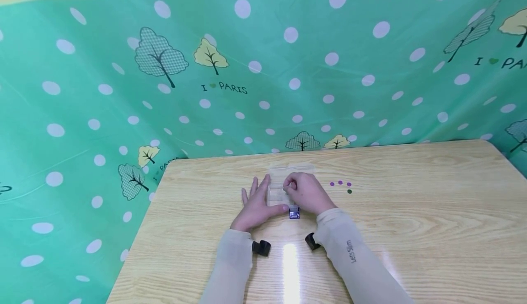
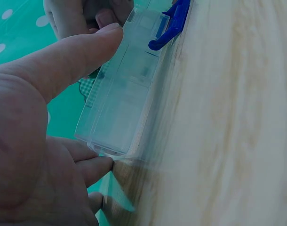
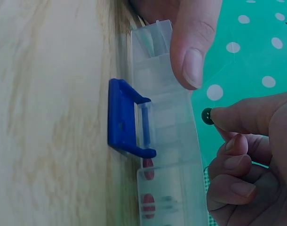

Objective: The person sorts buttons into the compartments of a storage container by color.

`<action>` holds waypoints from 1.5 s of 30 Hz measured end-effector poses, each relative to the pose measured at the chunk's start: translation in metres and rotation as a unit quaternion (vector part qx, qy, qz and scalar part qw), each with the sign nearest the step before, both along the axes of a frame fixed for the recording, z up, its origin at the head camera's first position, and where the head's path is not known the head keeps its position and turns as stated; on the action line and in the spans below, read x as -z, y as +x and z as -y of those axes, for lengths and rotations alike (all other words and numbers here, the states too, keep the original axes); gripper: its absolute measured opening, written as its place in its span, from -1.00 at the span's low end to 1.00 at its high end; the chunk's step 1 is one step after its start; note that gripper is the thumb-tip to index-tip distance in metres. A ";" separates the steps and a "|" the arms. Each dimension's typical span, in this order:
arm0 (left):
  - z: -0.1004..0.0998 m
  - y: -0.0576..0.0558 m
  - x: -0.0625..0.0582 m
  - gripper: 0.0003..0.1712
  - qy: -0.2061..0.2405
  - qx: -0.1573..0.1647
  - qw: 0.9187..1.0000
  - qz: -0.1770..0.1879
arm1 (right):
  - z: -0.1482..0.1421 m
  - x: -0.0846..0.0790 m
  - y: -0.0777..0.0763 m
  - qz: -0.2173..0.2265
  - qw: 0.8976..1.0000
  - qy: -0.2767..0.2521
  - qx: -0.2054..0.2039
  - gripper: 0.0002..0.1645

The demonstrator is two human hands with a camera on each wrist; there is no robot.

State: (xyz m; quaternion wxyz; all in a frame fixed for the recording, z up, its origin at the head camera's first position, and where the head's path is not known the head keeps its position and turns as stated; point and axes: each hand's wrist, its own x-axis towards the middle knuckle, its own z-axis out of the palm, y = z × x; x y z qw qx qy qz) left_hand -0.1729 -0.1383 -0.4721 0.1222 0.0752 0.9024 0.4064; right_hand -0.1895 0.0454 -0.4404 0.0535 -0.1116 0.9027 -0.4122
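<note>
A clear plastic compartment box [image 1: 276,198] lies on the table with its lid [image 1: 280,172] folded back behind it. My left hand [image 1: 257,209] rests at its left side, fingers spread; the thumb [image 2: 89,47] lies along the front wall near the blue latch [image 3: 120,115], which hangs open at the front. Over the box, my right hand [image 1: 308,192] pinches a small dark green button [image 3: 207,116] between thumb and forefinger. Red buttons [image 3: 148,203] show through the wall of one compartment, toward the box's right end.
To the right of the box, three purple buttons [image 1: 340,182] and a dark green button [image 1: 349,191] lie on the wooden table [image 1: 411,230]. A green dotted cloth [image 1: 263,89] hangs behind the table's far edge.
</note>
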 end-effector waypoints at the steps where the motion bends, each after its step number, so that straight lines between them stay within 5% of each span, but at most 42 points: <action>1: 0.000 0.000 0.000 0.32 0.000 0.000 1.000 0.000 | 0.001 0.000 0.000 -0.001 1.000 0.001 -0.001 -0.91; 35: -0.001 0.001 0.000 0.33 0.009 0.003 1.000 0.000 | 0.007 0.005 -0.004 0.022 0.999 0.034 -0.002 -0.94; 45: -0.001 0.002 -0.002 0.32 0.006 -0.002 1.000 0.003 | 0.001 0.003 -0.002 0.018 1.000 0.001 0.001 -0.93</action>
